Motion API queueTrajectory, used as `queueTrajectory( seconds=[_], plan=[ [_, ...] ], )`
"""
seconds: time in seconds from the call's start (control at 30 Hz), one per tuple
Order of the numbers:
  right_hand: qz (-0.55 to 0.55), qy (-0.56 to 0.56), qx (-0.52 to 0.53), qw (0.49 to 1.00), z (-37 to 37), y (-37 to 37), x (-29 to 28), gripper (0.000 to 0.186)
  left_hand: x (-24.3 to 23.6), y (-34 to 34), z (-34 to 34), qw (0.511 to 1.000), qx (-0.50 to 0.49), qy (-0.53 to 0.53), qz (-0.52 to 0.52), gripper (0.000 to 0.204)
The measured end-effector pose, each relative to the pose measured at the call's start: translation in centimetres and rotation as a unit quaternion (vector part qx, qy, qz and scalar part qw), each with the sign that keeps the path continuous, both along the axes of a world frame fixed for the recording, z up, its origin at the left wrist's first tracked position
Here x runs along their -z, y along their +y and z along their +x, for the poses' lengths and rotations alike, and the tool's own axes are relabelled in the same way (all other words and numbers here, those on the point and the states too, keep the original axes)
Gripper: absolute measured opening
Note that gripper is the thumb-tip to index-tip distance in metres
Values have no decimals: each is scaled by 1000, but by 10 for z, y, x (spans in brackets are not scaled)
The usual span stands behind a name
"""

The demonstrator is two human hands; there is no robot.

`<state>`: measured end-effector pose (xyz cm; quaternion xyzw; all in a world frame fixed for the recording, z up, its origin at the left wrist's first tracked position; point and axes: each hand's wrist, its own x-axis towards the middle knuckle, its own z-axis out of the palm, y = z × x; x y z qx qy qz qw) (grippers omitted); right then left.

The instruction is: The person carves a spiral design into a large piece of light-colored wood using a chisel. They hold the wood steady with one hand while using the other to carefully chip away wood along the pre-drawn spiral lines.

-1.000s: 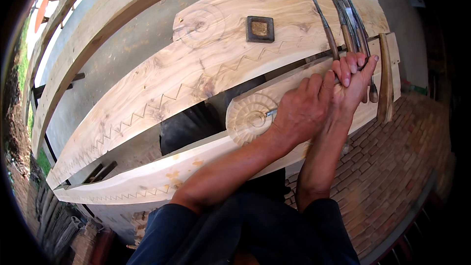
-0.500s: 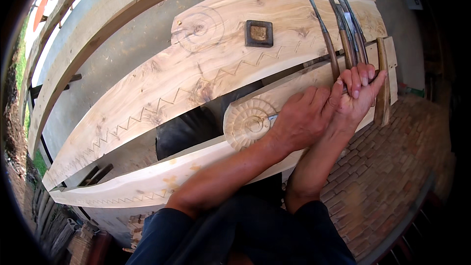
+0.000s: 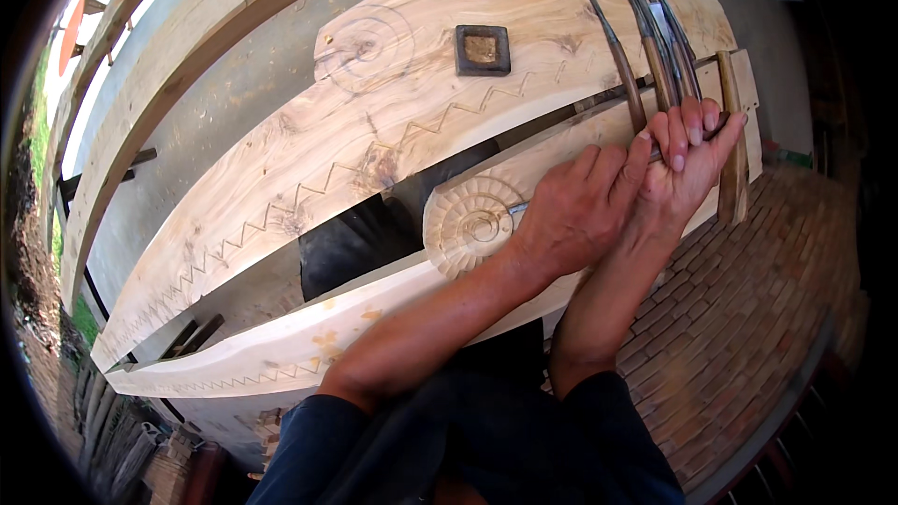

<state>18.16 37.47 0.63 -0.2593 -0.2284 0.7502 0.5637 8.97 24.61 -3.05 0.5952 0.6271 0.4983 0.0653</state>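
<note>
Chisel [image 3: 517, 209] slants through both hands near the centre of the frame, its metal tip at the rim of a carved rosette [image 3: 472, 224]. The left hand [image 3: 575, 210] is curled closed over the shaft, back uppermost. Just beside it, toward the right, the right hand [image 3: 690, 145] is turned palm up with fingers bent round the handle end, thumb stretched along it. The rosette sits on the lower board [image 3: 547, 154]. Across the top of the frame spreads the upper board [image 3: 524, 0], bearing a zigzag line [image 3: 296, 198] and a dark square block [image 3: 482, 49] with a tan middle. Several other chisels [image 3: 658, 56] lie in a row at upper right, near a wooden bar [image 3: 734, 150]. Brick paving [image 3: 730, 299] fills the lower right.
</note>
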Motion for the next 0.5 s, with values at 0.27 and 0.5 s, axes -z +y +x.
queueTrajectory(
  seconds=[0.27,0.5],
  plan=[
    [41,-34,-5,999,-5,-4,-6,51,-2,-1,-2,1000,1,-16,0,61],
    [16,-134,36,990,-25,-3,-9,48,-5,2,-3,999,-19,-31,-16,60]
  ],
)
